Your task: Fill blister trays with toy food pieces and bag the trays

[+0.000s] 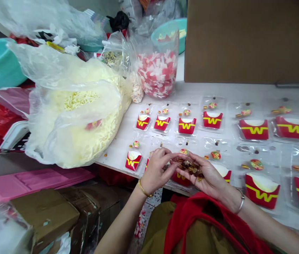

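Observation:
My right hand [211,174] is cupped palm up at the table's front edge, holding a handful of small, shiny brown translucent pieces [191,166]. Over that palm, my left hand [158,167] bends its fingers and thumb together at the pieces; what is between its fingertips is hidden. Around both hands lie rows of clear plastic packs. Each visible pack, such as the near one with a red fries box [262,190] marked in yellow, also holds small food-shaped pieces like a toy pizza [256,164]. Small brown pieces [217,143] show near the tops of several packs.
A big clear bag of pale yellow fry-like strips [109,134] slumps over the table's left end. Behind the packs stands a bag of red and white pieces [157,76]. A brown cardboard panel [250,42] rises at the back right; cardboard boxes [45,215] sit below left.

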A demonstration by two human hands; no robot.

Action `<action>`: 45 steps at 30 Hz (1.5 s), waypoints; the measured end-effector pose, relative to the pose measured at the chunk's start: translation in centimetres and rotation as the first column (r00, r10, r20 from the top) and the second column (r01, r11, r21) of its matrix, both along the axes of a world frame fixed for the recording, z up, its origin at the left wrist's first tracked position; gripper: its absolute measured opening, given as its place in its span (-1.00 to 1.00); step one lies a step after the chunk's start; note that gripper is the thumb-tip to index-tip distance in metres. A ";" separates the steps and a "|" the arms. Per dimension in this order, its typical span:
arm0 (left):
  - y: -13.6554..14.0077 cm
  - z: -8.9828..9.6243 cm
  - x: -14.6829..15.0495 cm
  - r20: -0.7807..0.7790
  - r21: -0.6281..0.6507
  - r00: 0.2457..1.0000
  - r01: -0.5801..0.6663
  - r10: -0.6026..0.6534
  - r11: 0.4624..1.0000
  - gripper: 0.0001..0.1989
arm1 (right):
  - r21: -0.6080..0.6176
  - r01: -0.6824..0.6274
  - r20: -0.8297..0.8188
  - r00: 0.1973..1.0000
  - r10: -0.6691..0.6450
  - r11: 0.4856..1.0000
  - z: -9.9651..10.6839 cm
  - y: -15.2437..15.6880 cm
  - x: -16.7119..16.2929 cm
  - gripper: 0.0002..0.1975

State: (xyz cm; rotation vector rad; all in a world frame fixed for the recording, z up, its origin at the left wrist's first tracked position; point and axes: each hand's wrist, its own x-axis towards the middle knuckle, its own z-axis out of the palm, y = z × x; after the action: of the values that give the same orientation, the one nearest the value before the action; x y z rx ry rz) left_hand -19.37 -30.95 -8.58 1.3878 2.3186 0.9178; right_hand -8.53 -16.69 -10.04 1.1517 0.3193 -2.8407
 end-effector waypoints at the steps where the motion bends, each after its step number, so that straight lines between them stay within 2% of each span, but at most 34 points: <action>1: 0.2 0.3 0.5 0.013 -0.017 1.000 0.015 -0.015 1.000 -0.75 | 0.007 0.000 0.006 1.000 0.000 1.000 0.0 -0.1 -0.1 -0.84; 5: 0.1 0.3 0.6 0.072 -0.014 0.997 -0.031 0.032 0.999 -0.88 | 0.006 -0.058 -0.036 0.998 0.059 0.998 0.0 -0.8 -0.3 -0.85; 7: -0.3 0.2 0.3 0.088 -0.011 0.995 -0.037 0.037 0.999 -0.88 | 0.008 -0.078 -0.042 0.996 0.078 0.997 0.0 -1.1 -0.4 -0.84; 13: -1.6 0.3 0.0 -0.095 -0.169 0.991 0.078 -0.095 0.982 -0.78 | 0.009 -0.097 0.000 0.995 0.097 0.995 -0.1 -2.1 -0.8 -0.84; 14: -1.9 0.2 -0.4 -0.100 -0.148 0.992 0.062 -0.077 0.987 -0.78 | 0.003 -0.113 -0.004 0.994 0.113 0.994 -0.1 -2.2 -0.9 -0.83; 16: -2.8 -0.2 -1.9 -0.073 -0.034 0.996 -0.055 0.052 0.998 -0.77 | 0.003 -0.154 -0.030 0.988 0.154 0.988 -0.2 -2.2 -1.0 -0.78; 18: -3.8 -0.8 -4.3 -0.032 0.092 0.973 -0.223 0.227 0.970 -0.71 | 0.025 -0.181 -0.055 0.982 0.182 0.983 -0.4 -2.1 -1.0 -0.72; 20: -4.9 -1.6 -6.9 -0.012 0.159 0.941 -0.333 0.339 0.929 -0.69 | 0.051 -0.184 -0.059 0.981 0.187 0.982 -0.6 -2.0 -1.0 -0.69; 23: -5.9 -2.8 -10.4 0.029 0.181 0.922 -0.385 0.387 0.905 -0.75 | 0.056 -0.179 -0.045 0.982 0.181 0.982 -0.9 -1.9 -0.8 -0.68; 27: -6.2 -4.1 -12.7 0.054 0.173 0.907 -0.421 0.418 0.890 -0.83 | 0.031 -0.151 -0.012 0.988 0.151 0.988 -0.9 -1.7 -0.7 -0.69; 32: -6.0 -4.9 -13.6 -0.173 0.085 0.910 -0.368 0.377 0.926 -0.89 | 0.017 -0.115 0.028 0.993 0.115 0.993 -0.7 -1.4 -0.8 -0.66; 37: -5.8 -5.1 -13.4 -0.410 -0.113 0.873 -0.334 0.262 0.936 -0.81 | 0.030 -0.110 0.058 0.992 0.108 0.993 -0.6 -1.5 -0.9 -0.66; 40: -5.8 -4.8 -12.9 -0.460 -0.187 0.860 -0.336 0.220 0.923 -0.75 | 0.027 -0.115 0.055 0.992 0.114 0.993 -0.6 -1.4 -0.9 -0.68; 45: -6.0 -4.5 -12.3 -0.490 -0.180 0.845 -0.338 0.214 0.924 -0.66 | 0.016 -0.108 0.028 0.994 0.108 0.994 -0.8 -1.5 -0.6 -0.71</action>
State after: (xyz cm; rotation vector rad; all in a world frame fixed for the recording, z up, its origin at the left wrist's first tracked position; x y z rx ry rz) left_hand -31.72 -36.91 -13.04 1.2816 2.9317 0.3350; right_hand -9.10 -18.20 -10.88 1.1387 0.3932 -2.7322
